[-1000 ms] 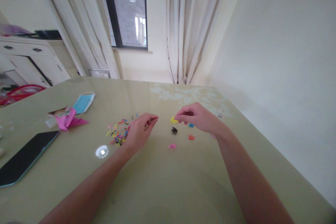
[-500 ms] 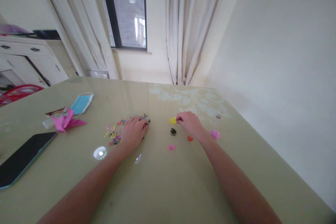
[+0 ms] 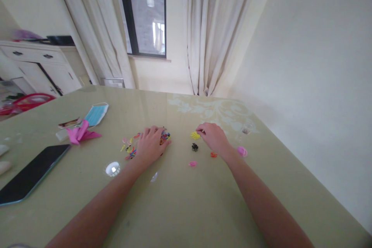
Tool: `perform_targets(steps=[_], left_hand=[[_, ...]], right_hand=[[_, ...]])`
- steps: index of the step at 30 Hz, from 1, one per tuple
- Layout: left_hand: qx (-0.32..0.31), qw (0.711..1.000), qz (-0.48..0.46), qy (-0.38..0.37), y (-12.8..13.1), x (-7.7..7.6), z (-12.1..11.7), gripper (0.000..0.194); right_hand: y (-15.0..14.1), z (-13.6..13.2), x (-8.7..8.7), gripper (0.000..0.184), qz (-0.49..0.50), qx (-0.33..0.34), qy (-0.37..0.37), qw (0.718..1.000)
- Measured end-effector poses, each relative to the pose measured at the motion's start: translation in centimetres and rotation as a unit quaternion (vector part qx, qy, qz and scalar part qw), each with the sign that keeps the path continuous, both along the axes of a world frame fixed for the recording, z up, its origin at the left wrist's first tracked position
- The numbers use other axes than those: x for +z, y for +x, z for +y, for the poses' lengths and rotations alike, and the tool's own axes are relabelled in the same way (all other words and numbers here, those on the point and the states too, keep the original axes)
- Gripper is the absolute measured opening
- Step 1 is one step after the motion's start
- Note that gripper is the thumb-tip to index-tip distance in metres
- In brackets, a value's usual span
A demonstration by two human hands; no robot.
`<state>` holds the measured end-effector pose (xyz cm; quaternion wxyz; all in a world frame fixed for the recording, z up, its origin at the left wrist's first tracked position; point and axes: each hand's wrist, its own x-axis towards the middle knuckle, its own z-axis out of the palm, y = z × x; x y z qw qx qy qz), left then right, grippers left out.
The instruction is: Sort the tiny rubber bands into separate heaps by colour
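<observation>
My left hand (image 3: 151, 144) lies palm down with its fingers apart over a mixed pile of small coloured clip-like pieces (image 3: 165, 136), hiding much of it. More loose pieces (image 3: 129, 149) stick out on the hand's left side. My right hand (image 3: 214, 136) is closed in a pinch at the edge of a small yellow heap (image 3: 194, 135); what its fingertips hold is too small to make out. Nearer me are a black heap (image 3: 194, 147), an orange-red heap (image 3: 214, 155) beneath the right wrist, and a pink heap (image 3: 192, 164).
Right of my right forearm lies a pink round object (image 3: 241, 151), with a small clear container (image 3: 247, 128) behind it. On the left are a phone (image 3: 35, 172), a pink folded paper shape (image 3: 81, 133), a blue mask (image 3: 97, 115) and a clear dome-like object (image 3: 112, 169).
My left hand has dropped from a pinch above the table to spread fingers on the mixed pile. My right hand has lowered slightly beside the yellow heap, uncovering the pink round object.
</observation>
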<state>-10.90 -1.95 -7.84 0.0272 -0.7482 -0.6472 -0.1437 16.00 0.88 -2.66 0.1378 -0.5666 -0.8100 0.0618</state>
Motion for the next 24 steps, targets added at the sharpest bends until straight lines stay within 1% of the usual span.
perform_targets(steps=[1, 2, 3, 5, 8, 10, 12, 14, 17, 20, 24], left_hand=[[0.011, 1.000, 0.016, -0.004, 0.0, 0.0, -0.1, 0.047], [0.019, 0.999, 0.030, -0.010, 0.1, -0.1, -0.2, 0.050], [0.020, 0.999, 0.041, -0.016, 0.2, -0.1, -0.2, 0.048], [0.003, 0.999, 0.044, -0.024, 0.3, -0.4, 0.1, 0.038], [-0.030, 0.999, -0.017, -0.027, 0.3, -0.8, 1.0, 0.031], [-0.042, 0.995, -0.089, -0.024, -0.1, -0.8, 1.6, 0.027], [-0.053, 0.984, -0.170, -0.014, -0.7, -0.7, 2.1, 0.026], [-0.074, 0.969, -0.238, -0.006, -1.5, -0.3, 2.3, 0.030], [-0.111, 0.943, -0.312, -0.023, -2.4, 0.3, 2.3, 0.041], [-0.140, 0.924, -0.350, -0.057, -2.9, 0.7, 2.3, 0.050], [-0.123, 0.931, -0.334, -0.084, -2.9, 0.7, 2.3, 0.048]], right_hand=[[-0.2, -0.4, 0.4, 0.026, -0.005, -0.006, 0.011, 1.000], [-0.4, -0.9, 0.8, 0.025, -0.009, -0.010, 0.021, 1.000], [-0.6, -1.4, 1.2, 0.025, -0.009, -0.009, 0.029, 0.999], [-1.1, -2.8, 1.3, 0.023, -0.003, 0.006, 0.033, 0.999], [-1.5, -4.9, 0.3, 0.022, 0.010, 0.013, 0.035, 0.999], [-1.5, -6.1, -1.1, 0.023, 0.026, 0.008, 0.042, 0.999], [-1.4, -6.8, -2.4, 0.023, 0.039, 0.005, 0.047, 0.998], [-1.3, -7.2, -3.3, 0.023, 0.046, 0.002, 0.051, 0.998], [-1.2, -7.3, -3.9, 0.022, 0.054, -0.001, 0.061, 0.997], [-1.2, -7.3, -4.0, 0.021, 0.064, 0.000, 0.073, 0.995], [-1.3, -7.2, -4.2, 0.021, 0.076, -0.001, 0.071, 0.995]])
